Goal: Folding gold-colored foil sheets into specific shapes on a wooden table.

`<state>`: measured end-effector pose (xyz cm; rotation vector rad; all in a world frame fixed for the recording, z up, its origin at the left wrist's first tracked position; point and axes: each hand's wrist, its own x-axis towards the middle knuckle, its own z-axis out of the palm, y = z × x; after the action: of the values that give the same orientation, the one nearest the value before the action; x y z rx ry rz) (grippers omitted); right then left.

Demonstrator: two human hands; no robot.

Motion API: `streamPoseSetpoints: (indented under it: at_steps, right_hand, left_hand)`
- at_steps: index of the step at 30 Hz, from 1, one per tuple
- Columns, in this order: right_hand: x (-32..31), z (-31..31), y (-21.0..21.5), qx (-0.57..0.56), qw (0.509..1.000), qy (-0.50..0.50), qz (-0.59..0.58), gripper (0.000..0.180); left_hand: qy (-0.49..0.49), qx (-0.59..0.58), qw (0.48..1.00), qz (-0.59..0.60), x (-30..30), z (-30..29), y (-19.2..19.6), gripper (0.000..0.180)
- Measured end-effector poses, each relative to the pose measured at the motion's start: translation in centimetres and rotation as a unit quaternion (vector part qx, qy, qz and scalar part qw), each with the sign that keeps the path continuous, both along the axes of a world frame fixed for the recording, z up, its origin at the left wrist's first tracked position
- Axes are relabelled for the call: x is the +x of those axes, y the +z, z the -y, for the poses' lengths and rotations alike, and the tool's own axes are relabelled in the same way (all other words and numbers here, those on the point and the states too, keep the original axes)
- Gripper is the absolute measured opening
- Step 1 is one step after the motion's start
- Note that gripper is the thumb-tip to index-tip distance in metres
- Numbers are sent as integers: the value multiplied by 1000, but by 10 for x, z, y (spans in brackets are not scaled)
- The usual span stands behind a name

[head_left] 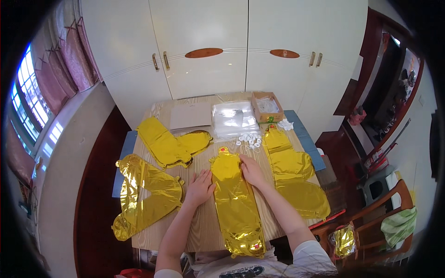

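The long gold foil piece (237, 199) lies flat on the wood-grain desk (204, 227), between the fingers of the two hands, its upper end just beyond them and its longer part running back toward the person's body. The left hand (200, 188) rests palm down at the foil's left edge, its fingers stretched out and released, grasping nothing. The right hand (251, 170) sits against the opposite edge, slightly farther up, fingers bent a little; whether they pinch the foil, I cannot tell.

Left of the left fingers spreads a broad gold foil shape (150, 197), and beyond those fingers, up and to the left, lies a bent gold foil shape (169, 143). To the right of the right fingers, a curving gold foil shape (292, 178) stretches along that side of the desk.

Just beyond the right fingers is a cluster of small white rings (249, 140). Farther away from them lie a stack of clear plastic (234, 119), an open cardboard box (267, 116) and, to the left, a flat pale brown board (190, 115).
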<state>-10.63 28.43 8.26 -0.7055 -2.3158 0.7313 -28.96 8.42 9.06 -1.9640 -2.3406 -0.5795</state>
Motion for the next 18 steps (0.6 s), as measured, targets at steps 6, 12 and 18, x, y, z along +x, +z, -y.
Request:
streamPoseSetpoints:
  at_steps: [6, 12, 18]
  right_hand:
    - [21, -2, 11, -209, 971, 27, -112, 40]
    - [70, 62, 16, 76, 982, 130, 113, 43]
    - [94, 88, 9, 144, 958, 147, 202, 52]
  left_hand:
    - [-68, -12, 998, -4, 1, 5, 12, 66]
    - [-87, -68, 994, -25, 1, 5, 6, 73]
    - [-93, -99, 989, -59, 5, 7, 14, 90]
